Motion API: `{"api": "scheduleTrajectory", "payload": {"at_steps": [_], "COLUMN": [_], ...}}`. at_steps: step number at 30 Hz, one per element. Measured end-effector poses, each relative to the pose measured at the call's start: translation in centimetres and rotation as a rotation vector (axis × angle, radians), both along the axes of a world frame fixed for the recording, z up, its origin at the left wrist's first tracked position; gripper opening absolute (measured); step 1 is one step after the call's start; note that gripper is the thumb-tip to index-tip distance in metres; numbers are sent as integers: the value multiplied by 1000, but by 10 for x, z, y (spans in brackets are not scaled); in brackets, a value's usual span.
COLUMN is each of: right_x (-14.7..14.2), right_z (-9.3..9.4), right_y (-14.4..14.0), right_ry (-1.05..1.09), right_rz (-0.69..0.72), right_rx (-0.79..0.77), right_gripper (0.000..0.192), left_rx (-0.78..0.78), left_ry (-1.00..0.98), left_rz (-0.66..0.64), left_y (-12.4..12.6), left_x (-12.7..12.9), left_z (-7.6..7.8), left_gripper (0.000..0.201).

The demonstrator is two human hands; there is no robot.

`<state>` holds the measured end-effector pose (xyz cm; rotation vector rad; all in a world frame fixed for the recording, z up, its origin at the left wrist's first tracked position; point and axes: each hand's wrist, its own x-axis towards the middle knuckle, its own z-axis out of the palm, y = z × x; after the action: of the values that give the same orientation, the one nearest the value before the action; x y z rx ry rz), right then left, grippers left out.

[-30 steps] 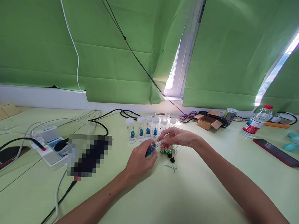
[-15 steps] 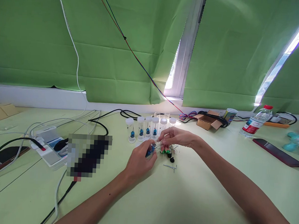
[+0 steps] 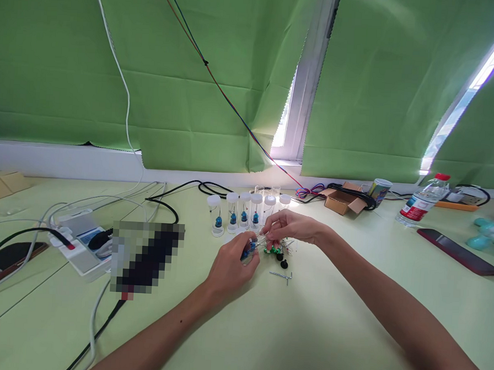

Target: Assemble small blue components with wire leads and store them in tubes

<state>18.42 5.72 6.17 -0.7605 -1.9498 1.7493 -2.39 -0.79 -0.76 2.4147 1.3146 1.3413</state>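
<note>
My left hand [image 3: 230, 267] pinches a small blue part [image 3: 249, 249] over the pale green table [image 3: 314, 332]. My right hand [image 3: 288, 227] meets it from the right, fingertips pinched on something thin and clear at the blue part. Under my right hand lie small green parts [image 3: 273, 250], two black knobs [image 3: 282, 260] and thin metal pins [image 3: 281, 275]. Behind stands a row of clear tubes with white caps [image 3: 244, 210], several with a blue part inside.
A white power strip [image 3: 80, 242] with cables and a blurred patch lie at the left. A cardboard box [image 3: 343, 201], a cup [image 3: 380, 190], a water bottle [image 3: 422, 205] and a dark phone [image 3: 459, 252] sit at the right. Green blinds hang behind.
</note>
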Motion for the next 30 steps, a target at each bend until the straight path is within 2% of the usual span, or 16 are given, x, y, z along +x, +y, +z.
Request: {"api": "scheduleTrajectory", "payload": {"at_steps": [20, 30], "right_x": [-2, -5], "right_z": [2, 1], "right_y": [-3, -4], "right_ry": [-11, -60], "right_rz": [-42, -57], "right_rx": [22, 50], "right_gripper": [28, 45], "left_rx": [-26, -145], "left_ry": [14, -153], "left_rz": [20, 61], "left_y": [0, 0], "left_x": [0, 3], "left_z": [1, 11], "left_gripper": [26, 19]}}
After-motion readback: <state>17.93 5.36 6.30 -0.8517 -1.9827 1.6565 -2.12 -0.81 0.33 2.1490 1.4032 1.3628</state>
